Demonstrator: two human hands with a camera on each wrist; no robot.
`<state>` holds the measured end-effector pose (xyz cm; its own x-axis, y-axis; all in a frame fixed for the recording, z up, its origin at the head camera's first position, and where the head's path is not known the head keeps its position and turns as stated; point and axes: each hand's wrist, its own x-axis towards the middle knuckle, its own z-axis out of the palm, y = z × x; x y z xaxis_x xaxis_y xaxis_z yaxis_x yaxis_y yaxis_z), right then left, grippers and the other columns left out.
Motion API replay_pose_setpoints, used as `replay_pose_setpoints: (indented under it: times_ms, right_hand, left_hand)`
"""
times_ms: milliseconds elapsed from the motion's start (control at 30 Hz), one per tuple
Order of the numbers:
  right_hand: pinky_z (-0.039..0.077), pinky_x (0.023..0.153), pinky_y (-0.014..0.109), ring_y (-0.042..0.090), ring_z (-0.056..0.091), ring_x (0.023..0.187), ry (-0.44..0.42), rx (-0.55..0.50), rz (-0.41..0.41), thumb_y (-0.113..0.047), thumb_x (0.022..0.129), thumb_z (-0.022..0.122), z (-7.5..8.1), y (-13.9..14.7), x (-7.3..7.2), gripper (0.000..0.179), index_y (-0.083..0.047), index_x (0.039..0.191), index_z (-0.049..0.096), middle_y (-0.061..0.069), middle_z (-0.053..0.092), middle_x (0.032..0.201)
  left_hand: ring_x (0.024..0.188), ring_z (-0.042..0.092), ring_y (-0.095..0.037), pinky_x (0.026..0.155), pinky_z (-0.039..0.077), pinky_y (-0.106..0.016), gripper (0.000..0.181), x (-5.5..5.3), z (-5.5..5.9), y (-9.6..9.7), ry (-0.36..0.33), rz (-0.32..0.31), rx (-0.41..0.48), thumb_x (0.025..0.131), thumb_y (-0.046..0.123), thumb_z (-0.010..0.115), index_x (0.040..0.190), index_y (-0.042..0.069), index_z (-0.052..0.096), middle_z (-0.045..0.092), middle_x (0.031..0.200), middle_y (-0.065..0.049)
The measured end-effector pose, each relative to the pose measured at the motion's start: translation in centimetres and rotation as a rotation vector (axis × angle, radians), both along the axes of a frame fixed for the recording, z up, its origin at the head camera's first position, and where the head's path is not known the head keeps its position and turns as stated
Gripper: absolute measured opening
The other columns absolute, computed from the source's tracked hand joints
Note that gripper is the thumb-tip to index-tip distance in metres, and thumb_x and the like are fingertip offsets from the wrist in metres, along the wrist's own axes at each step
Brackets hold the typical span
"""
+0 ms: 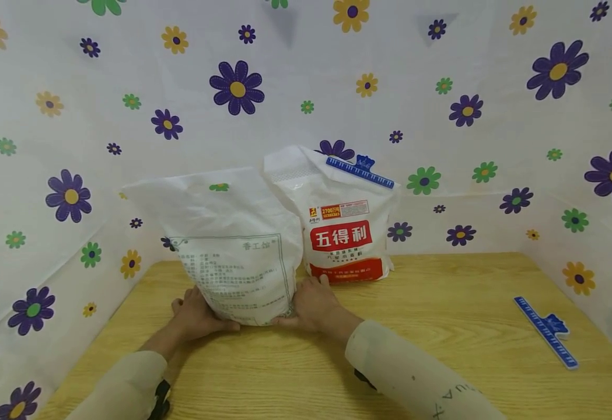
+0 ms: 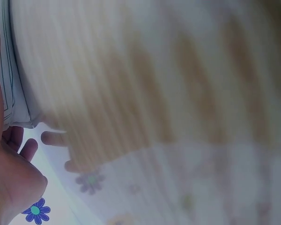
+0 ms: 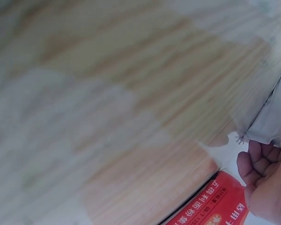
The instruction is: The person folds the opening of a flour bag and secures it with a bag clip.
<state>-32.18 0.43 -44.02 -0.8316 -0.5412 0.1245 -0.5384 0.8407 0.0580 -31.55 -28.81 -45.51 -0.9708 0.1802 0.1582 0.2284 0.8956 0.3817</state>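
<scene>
A white bag point(image 1: 232, 262) with green printed text stands at the middle left of the table in the head view, its top leaning left. My left hand point(image 1: 196, 316) grips its lower left corner, thumb along the front of the base. At the lower right corner, my right hand point(image 1: 316, 304) holds the bag the same way. In the right wrist view, the curled fingers point(image 3: 260, 161) sit at the bag's bottom corner point(image 3: 267, 124). The left wrist view catches the bag's edge point(image 2: 18, 103) with the left fingers point(image 2: 14, 138) under its corner.
A white and red flour bag point(image 1: 342, 251) stands just behind to the right, a blue piano-key clip point(image 1: 359, 171) across its folded top. Another such clip point(image 1: 546, 331) lies on the wooden table point(image 1: 442, 326) at the right. A flower-patterned sheet point(image 1: 295, 76) surrounds the table.
</scene>
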Motion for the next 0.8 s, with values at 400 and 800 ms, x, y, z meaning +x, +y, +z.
replay_pose_setpoints:
  times_ms: [400,800]
  right_hand:
    - [0.035,0.086,0.040,0.018,0.054,0.096,-0.030,-0.012,-0.009,-0.089,0.082,0.038,0.0,0.6,0.1,0.087,-0.020,0.130,0.060,-0.002,0.066,0.111]
    - [0.032,0.082,0.038,0.018,0.050,0.088,-0.025,0.000,-0.026,-0.090,0.080,0.036,-0.2,1.2,0.2,0.092,-0.022,0.140,0.051,-0.005,0.064,0.117]
  left_hand:
    - [0.116,0.040,-0.046,0.088,0.018,-0.067,0.109,0.2,0.2,0.7,-0.001,-0.009,-0.029,0.058,0.072,0.083,0.133,0.009,0.037,0.042,0.135,-0.023]
    - [0.111,0.042,-0.043,0.087,0.019,-0.065,0.110,0.6,0.3,1.2,0.004,-0.014,-0.040,0.057,0.073,0.083,0.135,0.010,0.037,0.043,0.133,-0.022]
